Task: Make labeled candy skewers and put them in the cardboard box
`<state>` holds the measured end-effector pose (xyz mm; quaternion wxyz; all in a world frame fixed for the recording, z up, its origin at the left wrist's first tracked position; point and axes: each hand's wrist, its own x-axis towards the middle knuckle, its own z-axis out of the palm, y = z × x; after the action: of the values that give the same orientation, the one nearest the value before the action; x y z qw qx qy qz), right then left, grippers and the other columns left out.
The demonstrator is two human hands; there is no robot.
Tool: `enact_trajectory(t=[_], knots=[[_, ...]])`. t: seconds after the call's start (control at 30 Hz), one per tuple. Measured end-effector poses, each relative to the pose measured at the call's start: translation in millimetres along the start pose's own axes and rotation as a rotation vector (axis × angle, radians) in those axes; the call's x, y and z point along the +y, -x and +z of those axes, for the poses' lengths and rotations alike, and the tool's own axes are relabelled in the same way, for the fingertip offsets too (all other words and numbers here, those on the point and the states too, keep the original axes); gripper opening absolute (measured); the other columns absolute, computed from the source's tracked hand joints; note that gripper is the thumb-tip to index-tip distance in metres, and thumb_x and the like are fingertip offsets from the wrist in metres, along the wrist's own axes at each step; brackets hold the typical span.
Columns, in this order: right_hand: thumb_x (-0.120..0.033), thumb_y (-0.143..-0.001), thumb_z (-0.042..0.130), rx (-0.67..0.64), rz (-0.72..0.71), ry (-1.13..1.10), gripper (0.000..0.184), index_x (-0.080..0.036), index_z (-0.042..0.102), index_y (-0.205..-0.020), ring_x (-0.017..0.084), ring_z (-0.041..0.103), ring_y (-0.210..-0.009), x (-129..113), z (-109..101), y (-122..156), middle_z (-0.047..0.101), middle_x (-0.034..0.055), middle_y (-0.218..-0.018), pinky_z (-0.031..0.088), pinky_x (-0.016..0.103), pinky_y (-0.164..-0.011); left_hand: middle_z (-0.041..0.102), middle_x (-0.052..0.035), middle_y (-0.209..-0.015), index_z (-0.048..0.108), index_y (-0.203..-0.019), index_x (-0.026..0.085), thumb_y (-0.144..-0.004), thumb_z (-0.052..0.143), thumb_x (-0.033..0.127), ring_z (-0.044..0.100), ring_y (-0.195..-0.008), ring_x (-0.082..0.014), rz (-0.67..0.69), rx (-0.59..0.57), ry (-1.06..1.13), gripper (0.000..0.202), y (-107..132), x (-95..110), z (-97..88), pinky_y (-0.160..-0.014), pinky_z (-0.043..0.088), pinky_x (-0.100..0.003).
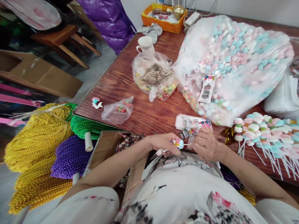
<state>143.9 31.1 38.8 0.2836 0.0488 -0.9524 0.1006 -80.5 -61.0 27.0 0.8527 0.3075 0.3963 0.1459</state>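
Note:
My left hand (164,143) is closed round a small lollipop (179,143) with pastel blue, pink and yellow pieces. Its white stick points right, to the pinched fingers of my right hand (205,145). Something clear, like thin plastic, shows by those fingertips, too small to make out. Below my left fingers a small round pinkish piece (159,152) pokes out. Just beyond my hands lies a stack of printed cards (187,121), partly covered by my right hand. Many finished-looking candy sticks (263,130) are piled to the right, white sticks toward me.
A large clear bag of pastel pieces (233,53) fills the table's back right. Left of it sit a smaller bag (155,76), a mug (146,45) and an orange tray (161,23). A small bag (119,110) lies near the left edge. Bead strands (35,137) hang at left.

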Motion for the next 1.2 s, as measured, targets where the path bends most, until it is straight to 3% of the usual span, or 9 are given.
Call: enact_trajectory(t=[0.1,0.2,0.33,0.43,0.7,0.87,0.93,1.03,1.2], knots=[[-0.006,-0.085,0.045,-0.051,0.013,-0.008,0.021,-0.019,0.057,-0.074,0.016,0.042,-0.063,-4,4,-3,0.051,0.0007,-0.062,0.031,0.033,-0.067,0.051,0.0067,-0.045,0.051,-0.065,0.017,-0.062,0.083,0.045,0.042,-0.035,-0.0069,-0.004,-0.003,-0.108,0.042,-1,-2,0.9,-0.032,0.032,-0.017],[-0.011,-0.085,0.046,-0.121,0.143,-0.044,0.018,-0.018,0.058,-0.073,0.016,0.046,-0.064,-8,8,-6,0.057,0.0024,-0.065,0.032,0.033,-0.067,0.048,0.0077,-0.046,0.051,-0.066,0.017,-0.064,0.08,0.05,0.041,-0.037,-0.0068,0.032,0.071,-0.253,0.044,-5,-4,5.8,-0.036,0.033,-0.018],[-0.015,-0.087,0.047,-0.217,0.385,-0.144,0.022,-0.017,0.057,-0.068,0.015,0.046,-0.061,-5,3,-15,0.057,0.0024,-0.062,0.031,0.03,-0.063,0.055,0.0058,-0.062,0.06,-0.078,0.015,-0.068,0.078,0.044,0.049,-0.056,-0.0087,0.291,0.325,-0.574,0.036,-4,0,14.5,-0.052,0.038,-0.019],[-0.016,-0.089,0.047,-0.25,0.463,-0.127,0.026,-0.017,0.056,-0.064,0.014,0.045,-0.058,3,-6,-22,0.056,0.0019,-0.059,0.03,0.03,-0.062,0.061,0.0031,-0.072,0.065,-0.087,0.014,-0.073,0.075,0.044,0.052,-0.068,-0.0111,0.424,0.522,-0.8,0.034,2,8,17.3,-0.062,0.039,-0.02],[-0.014,-0.088,0.048,-0.146,0.35,0.003,0.022,-0.017,0.057,-0.068,0.015,0.046,-0.06,6,-12,-38,0.057,0.0024,-0.062,0.028,0.032,-0.063,0.062,0.0009,-0.073,0.064,-0.089,0.015,-0.084,0.064,0.05,0.054,-0.067,-0.0135,0.453,0.642,-1.014,0.036,1,26,16.1,-0.064,0.039,-0.023],[-0.019,-0.093,0.047,-0.004,0.52,0.145,0.025,-0.018,0.058,-0.07,0.017,0.05,-0.066,1,3,-28,0.061,0.0044,-0.066,0.03,0.032,-0.067,0.066,-0.0081,-0.103,0.061,-0.106,0.016,-0.08,0.069,0.048,0.056,-0.098,-0.0222,0.653,0.966,-1.26,0.041,11,33,16.7,-0.089,0.043,-0.034],[-0.02,-0.093,0.048,0.051,0.585,0.228,0.027,-0.018,0.057,-0.067,0.017,0.048,-0.065,-5,15,-20,0.061,0.0049,-0.065,0.028,0.033,-0.066,0.066,-0.0089,-0.105,0.062,-0.102,0.017,-0.082,0.069,0.043,0.056,-0.102,-0.0226,0.713,1.112,-1.286,0.033,15,28,17.3,-0.094,0.043,-0.037],[-0.02,-0.092,0.05,0.068,0.612,0.254,0.026,-0.018,0.057,-0.066,0.017,0.046,-0.064,-15,36,-10,0.06,0.0045,-0.065,0.027,0.033,-0.066,0.068,-0.0055,-0.088,0.063,-0.085,0.018,-0.088,0.059,0.031,0.059,-0.087,-0.0178,0.693,1.167,-1.243,0.013,12,10,18.5,-0.086,0.046,-0.032],[-0.016,-0.09,0.049,-0.042,0.596,0.16,0.022,-0.018,0.061,-0.072,0.017,0.051,-0.069,-27,56,-3,0.063,0.0047,-0.069,0.028,0.034,-0.071,0.065,-0.004,-0.074,0.06,-0.071,0.018,-0.089,0.053,0.026,0.058,-0.071,-0.0141,0.501,1.164,-1.235,0.021,0,-19,23.0,-0.07,0.045,-0.026]])
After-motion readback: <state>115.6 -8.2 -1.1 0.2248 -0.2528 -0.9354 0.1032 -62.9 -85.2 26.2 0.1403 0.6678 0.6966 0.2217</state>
